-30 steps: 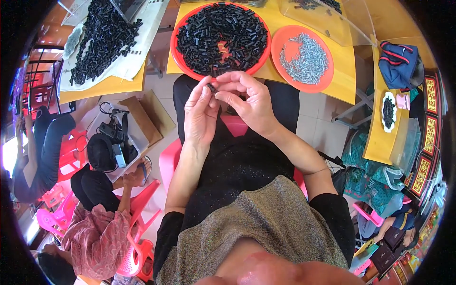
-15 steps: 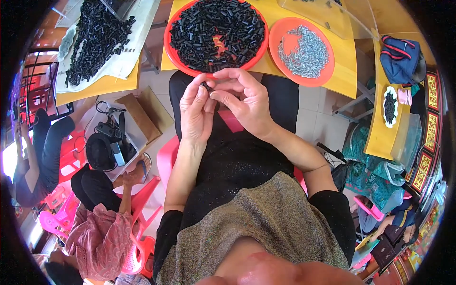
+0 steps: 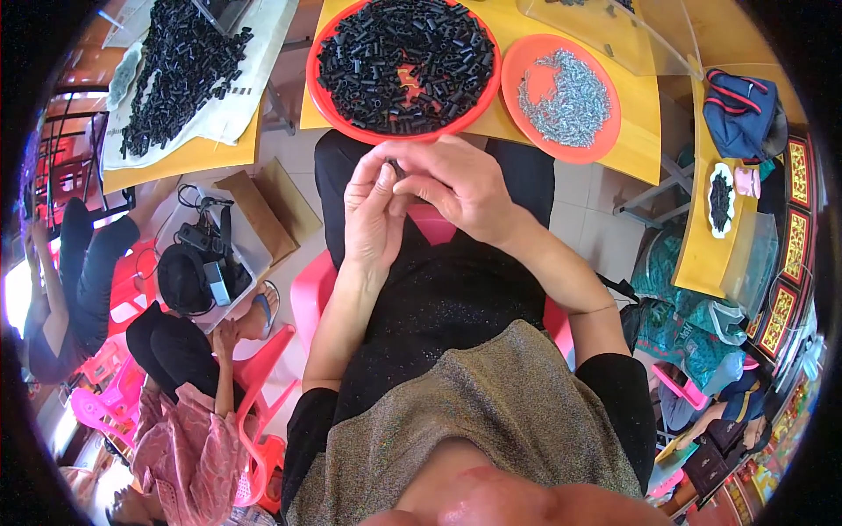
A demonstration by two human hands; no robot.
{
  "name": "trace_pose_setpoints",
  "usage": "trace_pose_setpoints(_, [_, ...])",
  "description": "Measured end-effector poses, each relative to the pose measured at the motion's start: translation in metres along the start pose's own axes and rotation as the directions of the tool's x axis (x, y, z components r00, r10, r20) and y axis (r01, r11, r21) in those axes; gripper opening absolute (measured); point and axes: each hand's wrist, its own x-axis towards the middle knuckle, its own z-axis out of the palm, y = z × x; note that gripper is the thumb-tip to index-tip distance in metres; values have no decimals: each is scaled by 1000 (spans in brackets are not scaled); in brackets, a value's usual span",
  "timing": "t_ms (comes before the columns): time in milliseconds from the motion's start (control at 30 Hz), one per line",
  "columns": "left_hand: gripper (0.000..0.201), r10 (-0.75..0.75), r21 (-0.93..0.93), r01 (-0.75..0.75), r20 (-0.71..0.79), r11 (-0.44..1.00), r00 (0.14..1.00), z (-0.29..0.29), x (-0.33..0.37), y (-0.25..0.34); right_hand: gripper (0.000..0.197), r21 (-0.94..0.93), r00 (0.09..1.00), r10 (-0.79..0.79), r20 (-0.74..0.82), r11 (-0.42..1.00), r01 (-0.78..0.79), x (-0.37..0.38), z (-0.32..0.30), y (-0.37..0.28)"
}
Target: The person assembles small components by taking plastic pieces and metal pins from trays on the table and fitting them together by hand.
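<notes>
In front of my lap, both hands meet just below a red basin (image 3: 409, 81) heaped with small black plastic parts (image 3: 360, 70). My left hand (image 3: 370, 210) pinches one small black piece (image 3: 394, 166) between thumb and fingertips. Over that piece curls my right hand (image 3: 469, 188), its index finger and thumb closed in on it. Whatever else the right fingertips hold is hidden by the fingers. Right of the basin, an orange plate (image 3: 579, 155) carries a pile of small silvery screws (image 3: 574, 105).
Both containers stand on a yellow table (image 3: 640, 131). At the left, a second heap of black parts (image 3: 180, 79) lies on a white sheet. A grey bin (image 3: 254, 250) with cables sits on the floor. Seated people (image 3: 189, 438) are at the left. A blue bag (image 3: 741, 114) rests far right.
My right hand has moved left and its fingers have closed over the black piece. The left hand has shifted slightly right, and the piece is now more covered.
</notes>
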Motion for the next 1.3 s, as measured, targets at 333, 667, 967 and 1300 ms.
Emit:
trace_pose_setpoints(333, [28, -188, -43, 191, 53, 981, 981, 5, -9, -5, 37, -37, 982, -34, 185, 998, 42, -2, -17, -4])
trace_pose_setpoints(667, [19, -274, 244, 234, 143, 941, 951, 8, -10, -10, 32, -322, 894, -56, 444, 921, 218, -3, -57, -10])
trace_pose_setpoints(967, [23, -376, 364, 302, 150, 881, 914, 18, -14, -9, 31, -359, 721, -33, 692, 851, 383, 14, -72, -18])
trace_pose_setpoints(1300, [28, -522, 369, 417, 252, 831, 815, 11, -18, -12, 29, -209, 719, -43, 694, 943, 258, 2, -74, -20])
